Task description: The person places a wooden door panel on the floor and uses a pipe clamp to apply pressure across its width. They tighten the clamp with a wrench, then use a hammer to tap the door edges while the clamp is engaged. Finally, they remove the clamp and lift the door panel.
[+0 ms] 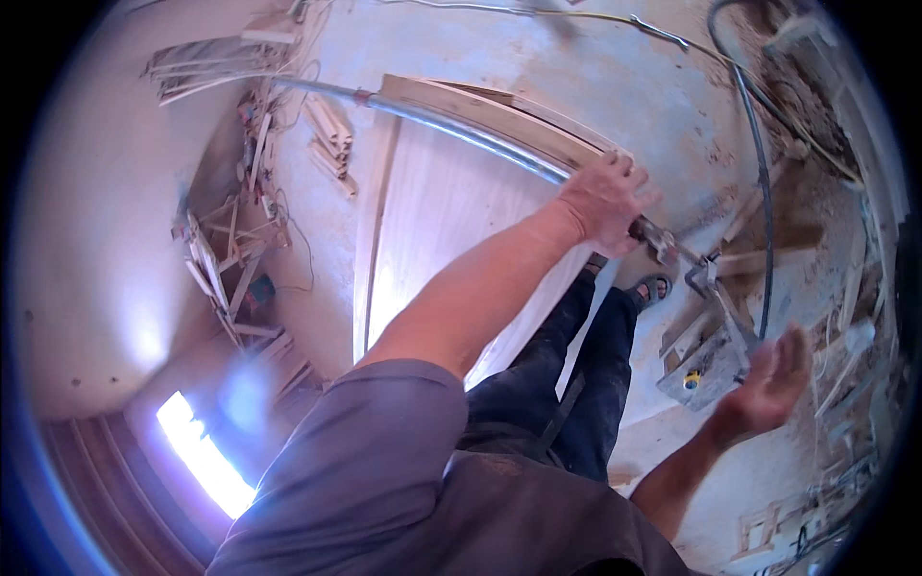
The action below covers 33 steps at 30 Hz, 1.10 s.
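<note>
A long metal bar clamp (461, 137) lies across the far end of a pale wooden door panel (451, 211), beside its thick edge board (509, 117). My left hand (607, 197) wraps over the clamp near its right end, fingers bent around it. Past that hand, the clamp's screw end (658, 240) sticks out to the right. My right hand (768, 384) is raised at the right, fingers stretched out and slightly blurred, apart from the clamp. Beyond its fingertips lies a grey board (696, 370) with a small yellow round thing (691, 380) on it.
Bundled wood strips (331, 144) lie on the floor left of the panel. Scrap wood and tools (235, 250) line the left wall. A dark hose (764, 182) hangs down at the right, near more wood pieces (768, 259). A bright window (202, 451) glares at lower left.
</note>
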### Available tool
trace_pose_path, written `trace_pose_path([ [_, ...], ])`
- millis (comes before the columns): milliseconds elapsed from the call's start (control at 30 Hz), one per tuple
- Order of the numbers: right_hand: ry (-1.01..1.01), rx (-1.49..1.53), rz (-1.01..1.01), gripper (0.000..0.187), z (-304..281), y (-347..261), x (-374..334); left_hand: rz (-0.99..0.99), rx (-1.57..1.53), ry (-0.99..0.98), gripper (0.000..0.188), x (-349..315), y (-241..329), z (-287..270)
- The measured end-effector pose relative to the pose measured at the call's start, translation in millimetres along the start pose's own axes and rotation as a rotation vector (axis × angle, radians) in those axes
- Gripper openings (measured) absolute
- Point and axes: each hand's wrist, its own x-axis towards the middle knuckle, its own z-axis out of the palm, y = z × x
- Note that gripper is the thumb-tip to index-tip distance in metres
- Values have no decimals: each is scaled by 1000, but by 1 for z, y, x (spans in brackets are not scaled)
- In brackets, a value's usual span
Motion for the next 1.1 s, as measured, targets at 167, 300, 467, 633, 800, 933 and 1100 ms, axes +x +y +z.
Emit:
trace_pose_path([
  [167,-231,-215,39,37,77,28,163,-9,-35,-19,76,-4,-6,-2],
  [300,-546,-334,-122,30,184,131,221,6,-133,13,76,0,-6,-2],
  [467,-920,-42,-240,35,308,270,134,26,-172,40,74,2,-9,1],
  [633,-1249,308,172,35,312,325,13,20,-178,103,75,1,-11,6],
  [800,-1053,588,612,45,255,321,-79,39,-96,80,81,10,-8,2],
  [933,-1060,974,1041,60,199,249,-129,7,-55,121,85,2,-5,0],
  [1100,-743,1023,1314,80,122,171,-174,-49,-105,45,89,3,-1,-3],
])
